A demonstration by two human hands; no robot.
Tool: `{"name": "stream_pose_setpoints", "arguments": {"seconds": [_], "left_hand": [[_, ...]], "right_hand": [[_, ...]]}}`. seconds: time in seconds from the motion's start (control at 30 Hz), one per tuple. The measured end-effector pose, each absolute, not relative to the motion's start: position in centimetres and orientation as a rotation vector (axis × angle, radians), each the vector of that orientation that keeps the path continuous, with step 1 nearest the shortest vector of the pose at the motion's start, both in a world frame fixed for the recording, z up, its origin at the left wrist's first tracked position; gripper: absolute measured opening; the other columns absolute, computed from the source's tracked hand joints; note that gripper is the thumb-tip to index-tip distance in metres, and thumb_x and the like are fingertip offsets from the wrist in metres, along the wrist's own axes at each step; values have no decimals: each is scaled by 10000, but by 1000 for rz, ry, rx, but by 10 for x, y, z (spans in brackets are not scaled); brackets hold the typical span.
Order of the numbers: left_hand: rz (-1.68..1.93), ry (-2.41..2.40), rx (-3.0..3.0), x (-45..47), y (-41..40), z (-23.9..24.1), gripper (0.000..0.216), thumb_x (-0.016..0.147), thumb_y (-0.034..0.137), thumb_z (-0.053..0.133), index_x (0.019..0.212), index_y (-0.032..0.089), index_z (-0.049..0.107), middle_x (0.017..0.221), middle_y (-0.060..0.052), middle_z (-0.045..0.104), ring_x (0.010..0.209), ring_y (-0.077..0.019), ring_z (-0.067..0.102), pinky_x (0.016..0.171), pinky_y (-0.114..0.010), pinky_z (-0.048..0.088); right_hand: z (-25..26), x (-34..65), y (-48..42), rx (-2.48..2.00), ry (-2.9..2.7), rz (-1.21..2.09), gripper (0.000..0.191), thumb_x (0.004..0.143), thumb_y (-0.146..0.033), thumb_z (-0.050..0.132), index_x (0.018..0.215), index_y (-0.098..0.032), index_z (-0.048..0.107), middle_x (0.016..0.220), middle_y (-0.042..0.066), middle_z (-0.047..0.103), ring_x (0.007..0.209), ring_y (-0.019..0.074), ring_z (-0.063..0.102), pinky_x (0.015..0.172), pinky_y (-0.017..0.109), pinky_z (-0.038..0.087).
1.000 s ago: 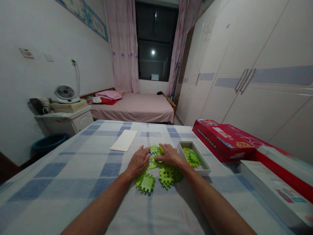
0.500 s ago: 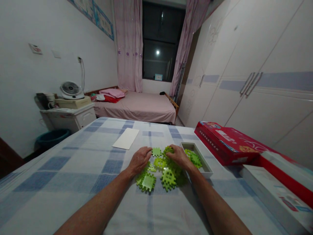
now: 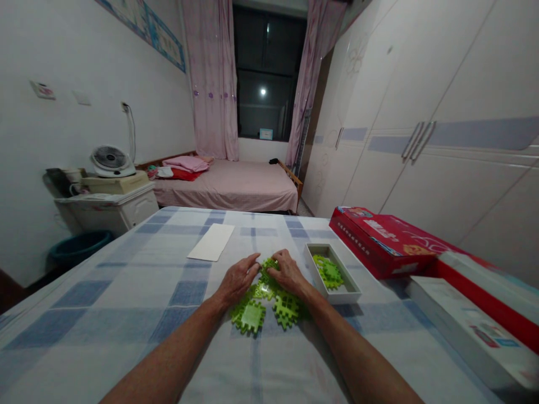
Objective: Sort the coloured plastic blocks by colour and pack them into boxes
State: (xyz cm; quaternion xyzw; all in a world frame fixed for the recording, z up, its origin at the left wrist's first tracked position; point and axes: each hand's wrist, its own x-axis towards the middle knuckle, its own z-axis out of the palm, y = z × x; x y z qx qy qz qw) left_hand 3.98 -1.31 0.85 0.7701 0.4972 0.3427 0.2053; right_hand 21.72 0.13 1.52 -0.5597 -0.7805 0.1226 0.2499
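My left hand [image 3: 239,279] has its fingers bent against the left edge of a green interlocking plastic building piece [image 3: 268,270]. From the other side, my right hand [image 3: 288,272] pinches green plastic at the same spot; its fingers partly cover where the pieces meet. Closer to me lie a square green piece with a plain middle [image 3: 249,316] and a green window-shaped piece [image 3: 287,308], both with toothed edges. More green pieces lie partly hidden under my hands. A shallow grey-white box [image 3: 353,293] to the right holds several green pieces [image 3: 329,272].
A white card [image 3: 211,242] lies on the checked tablecloth [image 3: 164,331], left of my hands. At the right are a large red box [image 3: 379,238] and a white box [image 3: 471,331]. A bed [image 3: 236,182] stands beyond the table.
My right hand has moved left with a green piece, up against the one at my left hand. The box of pieces is less covered now. The whole view has shifted slightly.
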Motion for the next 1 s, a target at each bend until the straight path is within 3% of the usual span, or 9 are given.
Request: {"name": "stream_pose_setpoints", "arguments": {"seconds": [0.17, 0.27, 0.43, 0.63, 0.83, 1.0], "left_hand": [[1002, 1449, 2147, 38, -10, 5, 458, 894, 368, 325, 1215, 124, 543, 1181, -104, 626, 1098, -194, 571, 982, -337, 415], [995, 1467, 2164, 38, -9, 4, 465, 895, 378, 323, 1189, 113, 568, 1215, -109, 609, 1135, -195, 551, 1002, -327, 400], [1003, 1464, 2189, 38, -9, 4, 466, 889, 379, 328, 1167, 108, 586, 1184, -115, 626, 1107, -202, 568, 981, -328, 418], [971, 1453, 2235, 37, -7, 0, 471, 895, 379, 304, 1162, 110, 584, 1167, -115, 630, 1094, -205, 567, 973, -344, 422], [962, 1464, 2259, 36, -6, -1, 464, 898, 365, 296, 1150, 104, 585, 1140, -120, 636, 1064, -208, 573, 955, -350, 430], [957, 1463, 2286, 37, -7, 0, 439, 897, 357, 302, 1133, 130, 594, 1113, -107, 645, 1043, -205, 581, 939, -351, 438]], "right_hand": [[25, 214, -4, -1342, -2001, 316, 232, 683, -91, 489, 893, -181, 533, 955, 53, 501, 910, 159, 515, 839, 275, 417], [51, 228, -8, -1300, -1895, 296, 241, 686, -105, 464, 907, -181, 524, 916, 48, 554, 906, 173, 534, 847, 313, 421], [88, 301, -9, -1412, -1711, 232, 354, 682, -163, 481, 1032, -156, 532, 1051, 88, 605, 994, 198, 563, 910, 365, 410], [65, 359, -6, -1632, -1824, 280, 336, 679, -196, 523, 1003, -148, 596, 1012, 92, 649, 953, 210, 605, 858, 356, 457], [49, 367, -20, -1803, -1869, -36, 270, 768, -237, 499, 982, -151, 639, 1056, 110, 633, 1049, 255, 538, 918, 401, 393], [40, 364, -29, -1894, -2026, -4, 270, 794, -301, 519, 1011, -203, 646, 1067, 80, 645, 1059, 255, 538, 873, 394, 391]]}}
